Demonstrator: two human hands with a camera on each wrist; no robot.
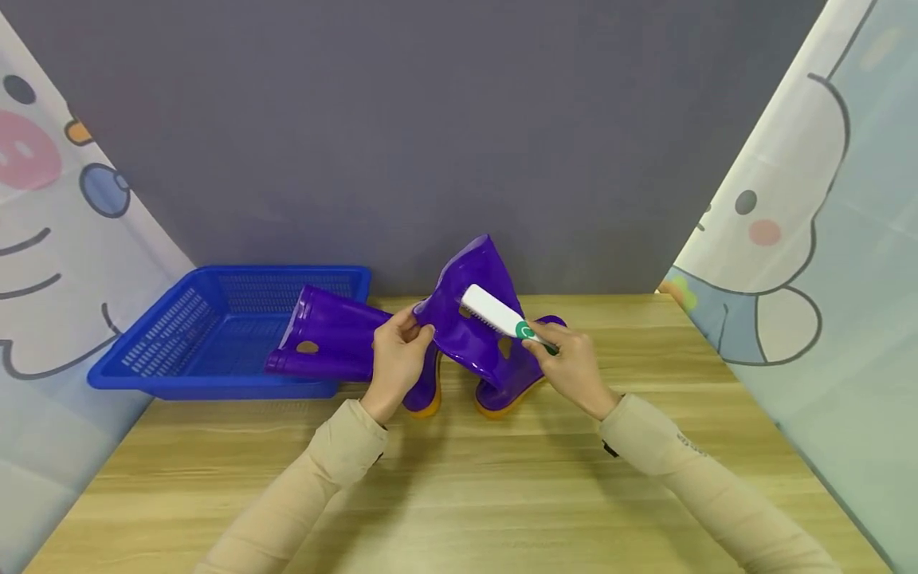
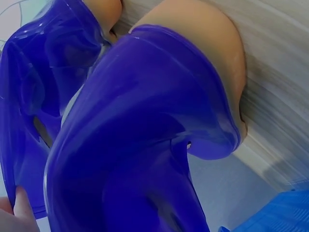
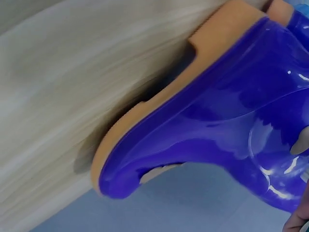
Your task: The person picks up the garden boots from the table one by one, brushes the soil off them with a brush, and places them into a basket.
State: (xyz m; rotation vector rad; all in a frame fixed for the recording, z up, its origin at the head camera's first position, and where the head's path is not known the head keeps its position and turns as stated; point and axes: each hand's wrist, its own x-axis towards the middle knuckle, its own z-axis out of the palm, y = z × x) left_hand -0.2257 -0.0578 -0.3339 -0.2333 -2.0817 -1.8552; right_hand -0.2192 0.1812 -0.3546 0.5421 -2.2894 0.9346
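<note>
Two purple rain boots with orange soles stand on the table. My left hand (image 1: 398, 355) pinches the shaft rim of the right-hand boot (image 1: 484, 267), thumb on the outside. My right hand (image 1: 574, 371) grips a white brush (image 1: 491, 309) by its handle, bristles down against that boot's shaft. The left-hand boot (image 1: 340, 331) leans left, its shaft overlapping the basket and partly hidden behind my left hand. This boot (image 2: 140, 101) fills the left wrist view, with my left thumb (image 2: 23, 208) at the lower left edge. The right wrist view shows the brushed boot's orange sole (image 3: 217, 53).
A blue plastic basket (image 1: 136, 379) with mesh sides stands at the back left of the wooden table (image 1: 459, 494). Behind rises a grey panel (image 1: 430, 135). Cartoon-printed sheets (image 1: 760, 319) hang along both sides.
</note>
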